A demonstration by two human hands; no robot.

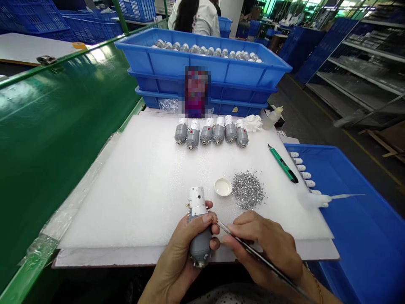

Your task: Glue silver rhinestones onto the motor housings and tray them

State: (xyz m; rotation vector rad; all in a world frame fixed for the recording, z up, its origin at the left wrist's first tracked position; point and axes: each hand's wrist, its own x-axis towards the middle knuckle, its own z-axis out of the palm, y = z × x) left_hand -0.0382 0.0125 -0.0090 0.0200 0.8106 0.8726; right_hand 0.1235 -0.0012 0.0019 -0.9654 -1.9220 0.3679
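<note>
A grey and white cylindrical part (200,242) is held near the front edge of the foam sheet, its white end pointing away, with my left hand (186,240) wrapped round it. Between the thumb and fingers of my right hand (264,238) is a thin metal tool (253,250), whose tip meets my left fingertips. Anything tiny at that tip is too small to tell. Beyond my hands are a small white dish (223,187) and a pile of small metal pieces (248,189). Several similar grey and white parts (206,131) stand in a row farther back.
Stacked blue crates (202,59) rise behind the foam sheet (126,190). A green cutter (282,163) and a squeeze bottle (311,200) lie right, beside a blue bin (354,236). Another bottle (272,118) stands back right. A person (196,17) is beyond.
</note>
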